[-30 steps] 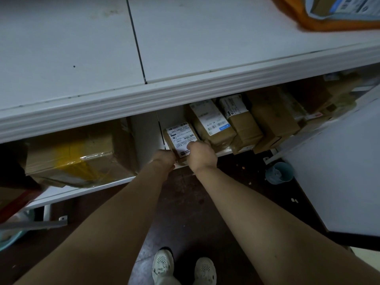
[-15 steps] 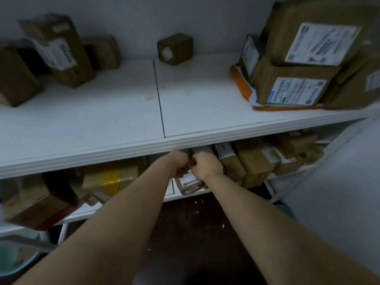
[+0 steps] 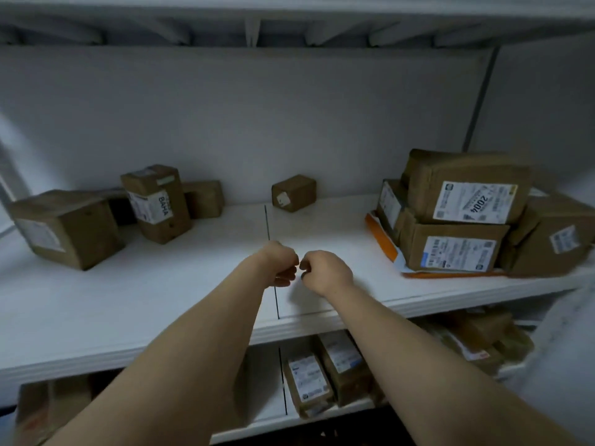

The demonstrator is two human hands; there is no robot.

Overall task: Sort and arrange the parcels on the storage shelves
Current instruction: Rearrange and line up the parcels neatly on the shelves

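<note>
Parcels sit along the middle shelf [image 3: 193,300]: a tall box [image 3: 157,202] stands upright at left, long axis vertical, label facing out. A stack [image 3: 463,217] lies flat at right, long axes across the shelf (labels forward). Left hand [image 3: 280,263] and right hand [image 3: 326,272] hover between them, fingers [image 3: 285,277] clenched, nothing visible inside.

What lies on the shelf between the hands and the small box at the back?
Head view: only bare white shelf between the left hand, the right hand and the small box; the board seam runs there.
</note>
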